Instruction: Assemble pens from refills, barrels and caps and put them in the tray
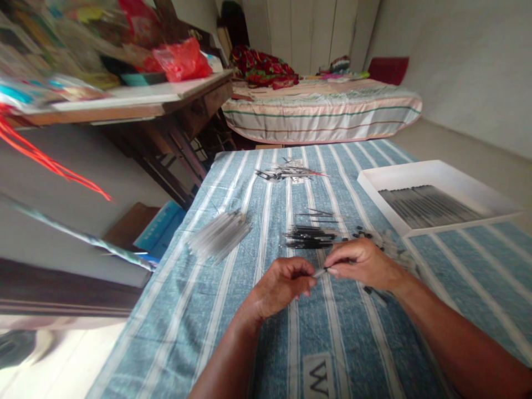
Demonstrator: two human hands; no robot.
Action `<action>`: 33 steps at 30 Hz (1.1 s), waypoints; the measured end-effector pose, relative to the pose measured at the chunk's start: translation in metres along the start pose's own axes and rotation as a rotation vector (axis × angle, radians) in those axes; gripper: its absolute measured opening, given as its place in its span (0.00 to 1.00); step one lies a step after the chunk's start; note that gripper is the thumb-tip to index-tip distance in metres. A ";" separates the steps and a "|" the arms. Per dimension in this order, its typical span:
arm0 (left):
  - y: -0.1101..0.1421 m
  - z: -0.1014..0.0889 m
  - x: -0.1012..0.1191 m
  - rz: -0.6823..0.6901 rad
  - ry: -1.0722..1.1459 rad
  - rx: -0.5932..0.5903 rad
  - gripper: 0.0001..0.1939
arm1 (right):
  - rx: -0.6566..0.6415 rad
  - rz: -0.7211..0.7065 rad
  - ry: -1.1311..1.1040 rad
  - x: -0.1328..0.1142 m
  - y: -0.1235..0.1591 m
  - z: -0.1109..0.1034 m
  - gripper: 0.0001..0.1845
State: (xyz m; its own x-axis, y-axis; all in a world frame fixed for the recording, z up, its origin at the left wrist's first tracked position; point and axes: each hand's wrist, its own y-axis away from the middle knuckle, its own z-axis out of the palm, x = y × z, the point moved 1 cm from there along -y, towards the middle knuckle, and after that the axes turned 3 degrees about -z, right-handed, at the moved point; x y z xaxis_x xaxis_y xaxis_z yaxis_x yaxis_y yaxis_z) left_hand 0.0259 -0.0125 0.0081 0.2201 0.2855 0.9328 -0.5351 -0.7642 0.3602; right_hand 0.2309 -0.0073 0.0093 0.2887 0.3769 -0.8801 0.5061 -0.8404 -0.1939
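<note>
A small pale tube [319,272] is being held between the two hands, just in front of the person, above the tabletop [174,316]. One end is being pinched between the thumb and fingers of the left hand [288,282]; at the other end, where a dark tip is showing, the thumb and fingers of the right hand [361,263] are being pressed together. What is being gripped inside the right hand cannot be told. To the left of the left hand and a little beyond it, a bundle of clear tubes [219,235] is lying. Just beyond both hands, a pile of dark rods [311,237] is being kept together, and small black pieces [362,233] are lying near the right hand. Farther off to its right, dark-tinted sticks [428,205] are being held in a row by a white box [434,169]. The tabletop is being covered by a striped blue cloth.
</note>
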 end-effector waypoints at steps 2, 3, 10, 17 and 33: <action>0.000 0.001 0.000 -0.010 -0.009 -0.004 0.06 | -0.025 0.055 -0.041 0.002 0.000 0.001 0.10; 0.000 0.001 -0.001 -0.015 -0.013 -0.005 0.05 | -0.035 0.081 -0.063 0.003 0.001 0.001 0.10; -0.002 0.000 -0.001 0.015 -0.054 -0.005 0.04 | -0.039 -0.015 0.022 0.001 -0.003 0.002 0.08; -0.001 0.003 0.001 0.042 -0.109 0.004 0.04 | -0.073 0.183 -0.150 0.009 0.000 0.006 0.10; 0.002 0.003 0.008 0.043 -0.033 0.078 0.03 | 0.009 0.255 -0.322 0.020 -0.001 0.016 0.14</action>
State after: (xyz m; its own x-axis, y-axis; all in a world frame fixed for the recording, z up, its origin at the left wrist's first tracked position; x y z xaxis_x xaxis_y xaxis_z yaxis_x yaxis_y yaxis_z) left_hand 0.0288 -0.0138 0.0162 0.2257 0.2330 0.9459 -0.4799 -0.8184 0.3161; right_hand 0.2233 -0.0045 -0.0152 0.1340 0.0155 -0.9909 0.4436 -0.8950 0.0460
